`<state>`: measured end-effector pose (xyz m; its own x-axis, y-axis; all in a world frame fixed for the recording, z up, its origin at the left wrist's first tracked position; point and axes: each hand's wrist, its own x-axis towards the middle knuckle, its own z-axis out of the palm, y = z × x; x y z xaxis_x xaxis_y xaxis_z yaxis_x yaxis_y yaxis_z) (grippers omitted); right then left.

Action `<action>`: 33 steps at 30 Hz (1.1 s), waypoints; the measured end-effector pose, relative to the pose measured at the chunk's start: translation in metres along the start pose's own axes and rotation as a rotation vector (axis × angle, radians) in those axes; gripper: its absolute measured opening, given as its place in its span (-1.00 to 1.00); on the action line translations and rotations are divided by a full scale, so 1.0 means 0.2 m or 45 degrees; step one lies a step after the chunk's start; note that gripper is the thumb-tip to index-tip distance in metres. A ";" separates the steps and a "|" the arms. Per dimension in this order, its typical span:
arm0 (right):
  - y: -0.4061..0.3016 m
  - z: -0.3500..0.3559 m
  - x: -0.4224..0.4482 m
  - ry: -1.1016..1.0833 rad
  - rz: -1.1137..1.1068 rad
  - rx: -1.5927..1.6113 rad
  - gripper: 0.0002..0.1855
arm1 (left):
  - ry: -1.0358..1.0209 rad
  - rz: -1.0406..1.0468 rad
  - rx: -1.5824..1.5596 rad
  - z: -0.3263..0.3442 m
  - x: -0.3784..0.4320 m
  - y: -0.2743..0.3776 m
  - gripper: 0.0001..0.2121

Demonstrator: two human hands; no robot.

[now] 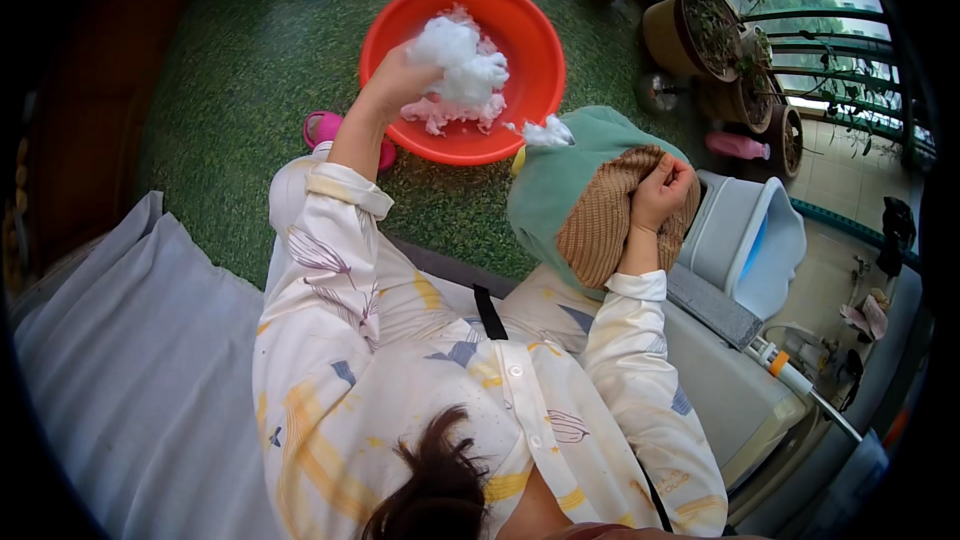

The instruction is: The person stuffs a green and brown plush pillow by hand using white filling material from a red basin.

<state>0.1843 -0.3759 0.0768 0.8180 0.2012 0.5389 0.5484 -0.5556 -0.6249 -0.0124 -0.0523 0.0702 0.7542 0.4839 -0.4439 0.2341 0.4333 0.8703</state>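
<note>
My left hand grips a clump of white fibre stuffing over a red plastic basin. Loose stuffing also lies in the basin under that clump, tinted pink by the red. On my lap, to the right, rests a green plush item with a brown ribbed knit section and a small yellow part. A pinch of the brown knit is held by my right hand. Next to the basin's rim, a white tuft sticks out from the green plush.
Potted plants line the right side by a railing. A pink bottle lies near them. Close on my right are a pale plastic container and a grey flat mop. Grey cloth drapes at my left.
</note>
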 end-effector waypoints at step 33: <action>-0.52 -0.10 -0.16 -0.498 -0.239 0.408 -0.86 | -0.568 0.132 0.043 0.73 -0.35 -0.28 -0.63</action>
<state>0.0975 -0.3408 0.1370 0.6708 0.5927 0.4458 0.6670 -0.2193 -0.7120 0.0112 -0.2217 0.0831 0.9635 0.1453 -0.2247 0.1573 0.3715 0.9150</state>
